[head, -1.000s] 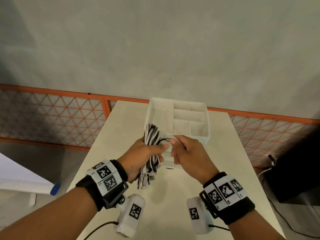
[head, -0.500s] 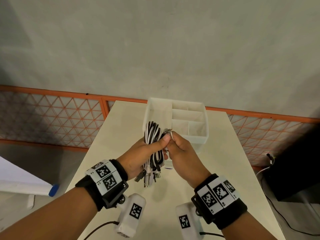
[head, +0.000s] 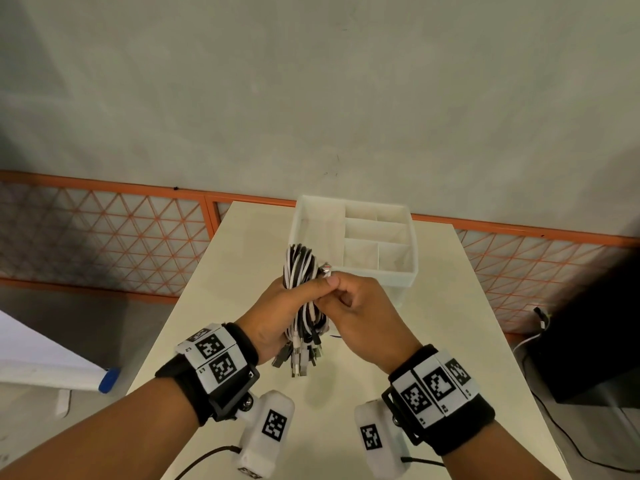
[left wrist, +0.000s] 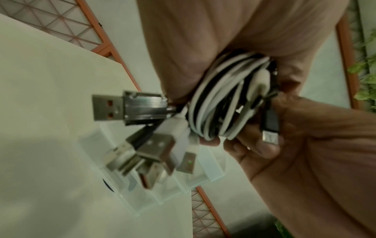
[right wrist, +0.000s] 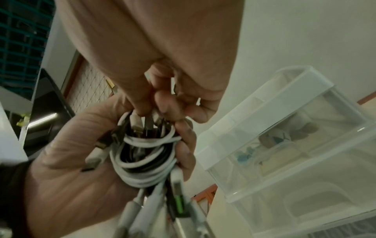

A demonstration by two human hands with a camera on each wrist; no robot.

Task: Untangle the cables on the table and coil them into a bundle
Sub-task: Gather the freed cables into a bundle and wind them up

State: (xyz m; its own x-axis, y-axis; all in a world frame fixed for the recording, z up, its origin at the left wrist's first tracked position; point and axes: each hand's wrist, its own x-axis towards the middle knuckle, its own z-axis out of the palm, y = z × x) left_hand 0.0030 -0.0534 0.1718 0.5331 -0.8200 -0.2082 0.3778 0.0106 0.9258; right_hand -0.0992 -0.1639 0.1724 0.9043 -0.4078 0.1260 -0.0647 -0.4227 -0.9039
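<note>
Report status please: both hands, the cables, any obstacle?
Left hand grips cable bundle, held above table. Right hand pinches a cable end at the bundle. White organizer box just behind; nothing blocking.

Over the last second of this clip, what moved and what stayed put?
The right hand carried the loose cable end, held out to the right a second ago, in against the cable bundle, fingers now pinching there. The left hand still grips the bundle; the white organizer box and table are unchanged.
</note>
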